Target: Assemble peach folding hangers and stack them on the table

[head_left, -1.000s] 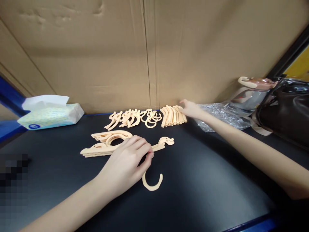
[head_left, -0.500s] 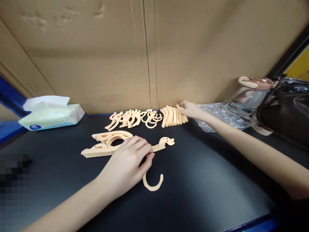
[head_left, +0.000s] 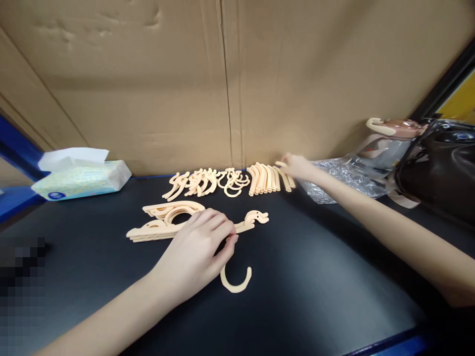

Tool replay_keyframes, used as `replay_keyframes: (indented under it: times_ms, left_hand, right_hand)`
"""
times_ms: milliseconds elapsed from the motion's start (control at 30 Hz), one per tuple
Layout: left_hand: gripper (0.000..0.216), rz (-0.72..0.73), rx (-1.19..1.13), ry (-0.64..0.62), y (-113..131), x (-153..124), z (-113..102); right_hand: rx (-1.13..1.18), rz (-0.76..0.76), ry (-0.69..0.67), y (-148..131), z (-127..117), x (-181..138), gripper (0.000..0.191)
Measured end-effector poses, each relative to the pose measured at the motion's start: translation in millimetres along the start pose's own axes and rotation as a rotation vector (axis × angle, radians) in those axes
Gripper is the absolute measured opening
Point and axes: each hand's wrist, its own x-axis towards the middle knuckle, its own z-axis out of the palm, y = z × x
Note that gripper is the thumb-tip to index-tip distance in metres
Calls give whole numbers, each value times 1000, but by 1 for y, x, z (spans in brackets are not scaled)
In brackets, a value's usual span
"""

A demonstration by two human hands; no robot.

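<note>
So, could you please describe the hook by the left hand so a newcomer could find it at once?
On the black table, find the left hand near the middle. The pale hook curves out just below it. Unlike the hooks clustered by the cardboard, it is the piece nearest the camera.

No words or numbers can be read in this view. On the front of the tissue pack [head_left: 87, 180], toward its lower left, sits a dark blue oval logo [head_left: 56, 196] with paler marks inside, too small and blurred to make out as letters. The rest of the wrapper carries a pale yellow and blue print, its details unreadable. A small red mark [head_left: 373, 152] shows on the clear body of the drinking bottle [head_left: 384, 157], likewise illegible. On the glossy dark bag [head_left: 430, 173], a bluish oval spot [head_left: 463, 136] may be a badge.
</note>
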Motion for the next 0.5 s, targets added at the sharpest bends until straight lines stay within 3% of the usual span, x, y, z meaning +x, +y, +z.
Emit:
replay_keyframes:
  times_ms: [500]
  left_hand:
    - [20,-5,14,8,1,1,-1]
  right_hand:
    - [-171,-2,-211,-8,-17,-7,27]
